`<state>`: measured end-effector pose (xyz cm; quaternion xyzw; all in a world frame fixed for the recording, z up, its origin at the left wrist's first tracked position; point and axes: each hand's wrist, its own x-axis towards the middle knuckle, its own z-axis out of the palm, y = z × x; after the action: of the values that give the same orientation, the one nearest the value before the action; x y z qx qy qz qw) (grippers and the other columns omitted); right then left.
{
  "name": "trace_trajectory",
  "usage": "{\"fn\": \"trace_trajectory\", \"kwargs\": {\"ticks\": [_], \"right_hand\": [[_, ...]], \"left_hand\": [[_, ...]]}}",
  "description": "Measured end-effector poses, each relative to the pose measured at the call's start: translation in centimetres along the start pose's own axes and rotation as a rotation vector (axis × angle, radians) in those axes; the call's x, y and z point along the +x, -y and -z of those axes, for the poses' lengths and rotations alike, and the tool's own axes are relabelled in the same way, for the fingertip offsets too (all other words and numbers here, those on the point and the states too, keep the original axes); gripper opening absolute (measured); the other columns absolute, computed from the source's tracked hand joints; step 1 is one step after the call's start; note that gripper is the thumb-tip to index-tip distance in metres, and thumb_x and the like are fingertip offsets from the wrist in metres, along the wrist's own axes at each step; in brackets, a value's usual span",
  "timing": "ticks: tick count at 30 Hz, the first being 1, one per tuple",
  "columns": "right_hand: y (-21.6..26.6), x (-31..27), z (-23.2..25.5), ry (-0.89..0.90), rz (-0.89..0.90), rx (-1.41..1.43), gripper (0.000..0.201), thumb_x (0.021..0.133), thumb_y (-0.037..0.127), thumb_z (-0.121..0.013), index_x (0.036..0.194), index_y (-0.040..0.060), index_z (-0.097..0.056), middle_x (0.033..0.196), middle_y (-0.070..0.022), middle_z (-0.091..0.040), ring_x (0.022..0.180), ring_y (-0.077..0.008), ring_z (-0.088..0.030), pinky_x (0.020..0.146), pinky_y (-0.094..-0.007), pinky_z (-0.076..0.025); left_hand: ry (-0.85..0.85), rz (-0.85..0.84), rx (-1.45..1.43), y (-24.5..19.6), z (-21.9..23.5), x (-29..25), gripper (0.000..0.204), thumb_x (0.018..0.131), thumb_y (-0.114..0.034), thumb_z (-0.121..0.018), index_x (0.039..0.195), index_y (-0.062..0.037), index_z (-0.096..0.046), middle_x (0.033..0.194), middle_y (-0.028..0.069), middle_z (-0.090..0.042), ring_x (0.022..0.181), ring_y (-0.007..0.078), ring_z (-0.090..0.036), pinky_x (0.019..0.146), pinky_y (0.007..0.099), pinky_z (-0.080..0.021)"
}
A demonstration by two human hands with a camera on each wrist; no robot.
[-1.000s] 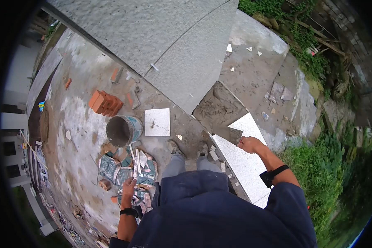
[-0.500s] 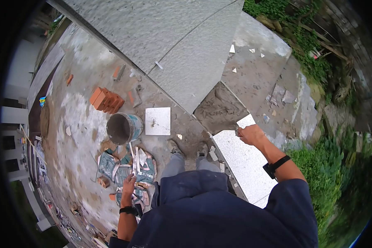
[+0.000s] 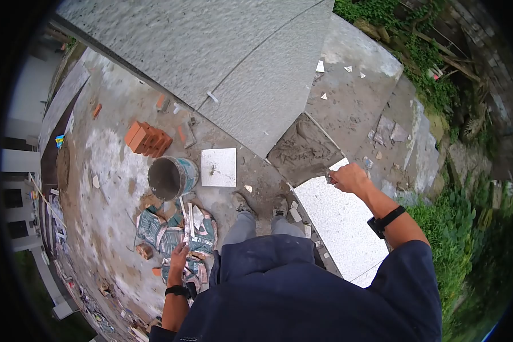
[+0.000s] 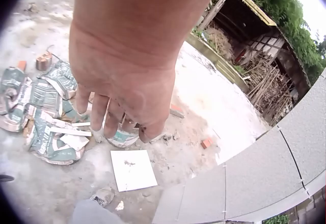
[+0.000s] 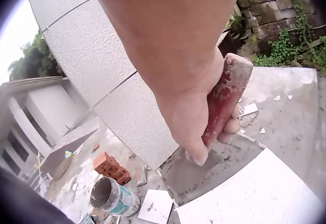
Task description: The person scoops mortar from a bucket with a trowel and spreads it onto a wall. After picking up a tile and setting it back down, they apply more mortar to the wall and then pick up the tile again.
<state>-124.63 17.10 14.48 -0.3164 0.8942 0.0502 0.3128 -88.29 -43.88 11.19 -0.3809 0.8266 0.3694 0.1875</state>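
At two o'clock from the person's feet, the right hand (image 3: 350, 178) grips a red-handled trowel (image 5: 224, 99) above the mortar bed (image 3: 302, 151); the left hand (image 3: 179, 255) hangs with loose, empty fingers. Careless strokes could smear the white tile (image 3: 339, 219) beside it.

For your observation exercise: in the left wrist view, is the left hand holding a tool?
No, the left hand hangs with loose fingers, gripping nothing, above the cement bags.

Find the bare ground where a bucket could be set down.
Free: the concrete left of the bucket, below the bricks; also the slab beyond the mortar bed. Crowded: the empty bags by the left hand.
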Motion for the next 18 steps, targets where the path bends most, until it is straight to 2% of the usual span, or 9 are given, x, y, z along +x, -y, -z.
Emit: {"fn": "trace_trajectory", "kwargs": {"ticks": [2,8,9,11,14,16,18], "right_hand": [[-0.3,0.4,0.0,0.0,0.027,0.013,0.017,0.082,0.021,-0.062,0.097,0.0161,-0.069,0.082,-0.0085,-0.071,0.084,-0.0277,-0.07,0.072,-0.0415,-0.055],[-1.9,2.0,0.7,0.04,-0.018,-0.027,0.018,0.082,0.022,-0.061,0.097,0.0155,-0.069,0.085,-0.0087,-0.072,0.085,-0.0276,-0.07,0.074,-0.0425,-0.055],[-2.5,2.3,0.6,-0.02,-0.084,0.024,0.019,0.082,0.022,-0.061,0.098,0.0159,-0.069,0.087,-0.0089,-0.072,0.086,-0.0279,-0.07,0.074,-0.0428,-0.055],[-2.7,2.2,0.8,-0.082,-0.152,0.076,0.02,0.083,0.022,-0.061,0.099,0.0162,-0.069,0.088,-0.0092,-0.072,0.086,-0.0282,-0.07,0.075,-0.0432,-0.055],[-1.5,1.1,2.5,-0.063,-0.129,0.031,0.02,0.084,0.022,-0.059,0.102,0.0159,-0.068,0.09,-0.0098,-0.072,0.087,-0.0293,-0.07,0.075,-0.0433,-0.055],[-1.2,0.7,2.6,-0.007,-0.018,0.117,0.02,0.086,0.022,-0.059,0.102,0.0148,-0.067,0.09,-0.0099,-0.072,0.088,-0.0301,-0.07,0.076,-0.0431,-0.055],[-1.6,2.1,0.9,-0.015,-0.09,0.123,0.02,0.086,0.023,-0.059,0.102,0.0144,-0.067,0.092,-0.0097,-0.072,0.089,-0.0302,-0.069,0.077,-0.043,-0.055]], "left_hand": [[-0.005,-0.052,0.018,-0.7,0.1,0.1,0.044,0.091,-0.026,-0.061,0.122,0.006,-0.062,0.114,0.0143,-0.067,0.104,0.0209,-0.062,0.091,0.0311,-0.048],[-0.015,-0.032,-0.044,-1.2,0.3,0.9,0.048,0.09,-0.028,-0.061,0.124,0.0064,-0.061,0.114,0.0147,-0.067,0.105,0.0218,-0.062,0.092,0.032,-0.048],[-0.014,-0.034,-0.041,-2.3,0.4,0.5,0.048,0.09,-0.028,-0.061,0.124,0.0064,-0.061,0.114,0.0147,-0.067,0.105,0.0218,-0.062,0.092,0.032,-0.048],[0.022,0.015,-0.027,-4.1,0.8,-0.4,0.044,0.09,-0.022,-0.06,0.123,0.0075,-0.06,0.117,0.0211,-0.066,0.108,0.0275,-0.063,0.095,0.0338,-0.047],[0.005,-0.016,0.002,-3.2,0.9,0.2,0.045,0.09,-0.022,-0.06,0.123,0.0081,-0.06,0.118,0.0208,-0.066,0.109,0.0285,-0.063,0.095,0.0349,-0.046],[-0.013,-0.05,0.033,-2.6,0.5,0.4,0.046,0.09,-0.025,-0.06,0.123,0.007,-0.061,0.113,0.0181,-0.067,0.104,0.0258,-0.064,0.092,0.0333,-0.047],[-0.034,-0.083,0.068,-1.9,0.3,0.7,0.047,0.089,-0.027,-0.06,0.123,0.0059,-0.061,0.108,0.0155,-0.069,0.099,0.0231,-0.065,0.089,0.0318,-0.049]]}}
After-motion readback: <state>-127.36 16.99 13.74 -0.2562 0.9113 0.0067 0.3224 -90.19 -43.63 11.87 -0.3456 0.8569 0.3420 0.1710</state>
